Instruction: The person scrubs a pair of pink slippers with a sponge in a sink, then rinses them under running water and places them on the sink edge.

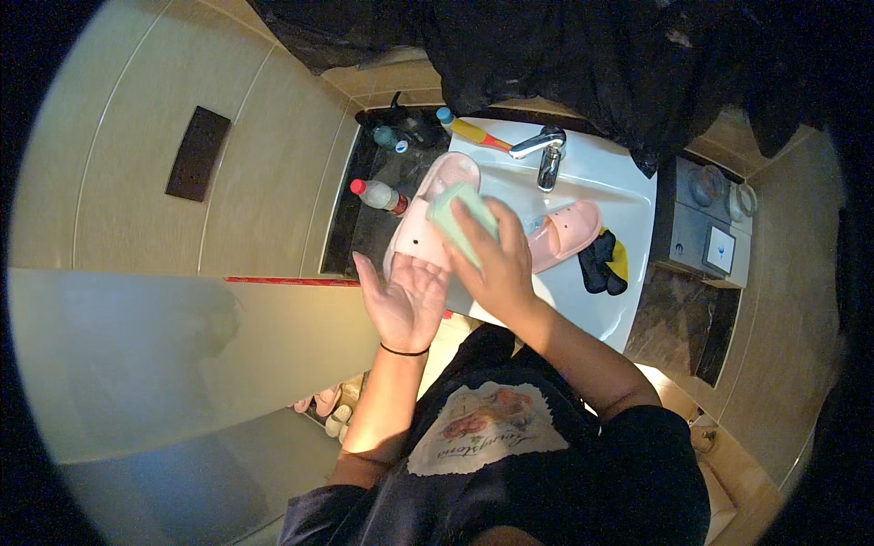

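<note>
My left hand (407,300) is palm up, its fingers pushed under the strap of a pink slipper (418,240) and holding it at the left side of the white washbasin (587,317). The thumb stays outside, apart from the strap. My right hand (502,269) grips a pale green sponge (463,213), slightly blurred, over the slipper's strap. Part of that slipper is hidden behind the sponge and fingers. A second pink slipper (573,228) rests in the basin, right of my right hand. Beside it is a black and yellow item (604,263), its kind unclear.
A chrome faucet (548,157) stands at the basin's back, near a yellow-orange handled tool (481,133). A red-capped bottle (379,196) and a teal container (386,136) are on the dark counter at left. Boxes (696,211) stand at right. Dark clothes (532,61) hang above.
</note>
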`<state>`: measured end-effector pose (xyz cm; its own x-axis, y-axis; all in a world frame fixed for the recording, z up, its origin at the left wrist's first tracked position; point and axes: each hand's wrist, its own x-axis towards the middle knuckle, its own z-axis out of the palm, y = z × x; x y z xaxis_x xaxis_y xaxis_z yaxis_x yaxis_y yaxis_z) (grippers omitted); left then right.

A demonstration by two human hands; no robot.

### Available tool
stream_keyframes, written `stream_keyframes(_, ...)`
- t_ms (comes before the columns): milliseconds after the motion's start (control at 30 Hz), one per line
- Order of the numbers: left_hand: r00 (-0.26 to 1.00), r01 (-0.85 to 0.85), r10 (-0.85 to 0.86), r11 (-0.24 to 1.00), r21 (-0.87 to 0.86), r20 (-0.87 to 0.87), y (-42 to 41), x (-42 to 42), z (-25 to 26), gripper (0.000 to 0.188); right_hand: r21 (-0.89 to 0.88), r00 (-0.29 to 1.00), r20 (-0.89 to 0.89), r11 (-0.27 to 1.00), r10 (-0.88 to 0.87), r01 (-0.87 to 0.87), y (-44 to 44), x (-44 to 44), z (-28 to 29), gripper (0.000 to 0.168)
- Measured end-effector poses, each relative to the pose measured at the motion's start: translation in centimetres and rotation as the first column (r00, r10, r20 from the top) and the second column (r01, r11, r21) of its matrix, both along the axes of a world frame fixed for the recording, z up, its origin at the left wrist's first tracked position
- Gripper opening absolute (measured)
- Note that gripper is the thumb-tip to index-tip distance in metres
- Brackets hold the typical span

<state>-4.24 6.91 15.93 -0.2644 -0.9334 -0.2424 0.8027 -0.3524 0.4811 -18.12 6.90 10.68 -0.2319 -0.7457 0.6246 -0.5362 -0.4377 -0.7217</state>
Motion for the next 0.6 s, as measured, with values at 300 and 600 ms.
stream_keyframes(300,0.976,0.054,-0.036,0.995,0.078,-0.216,0.2,-1.4,0.2,0.094,0.108,0.993,0.102,0.993,-0.06,0.048,-1.7,-1.6,-1.4,0.064)
stream_keyframes(600,0.943,0.067,-0.018,0.988,0.138,-0.333,0.2,-1.5,-0.6,0.094,0.155,0.987,0.163,0.988,0.0,-0.025,-0.9,-1.9,-2.0,0.064)
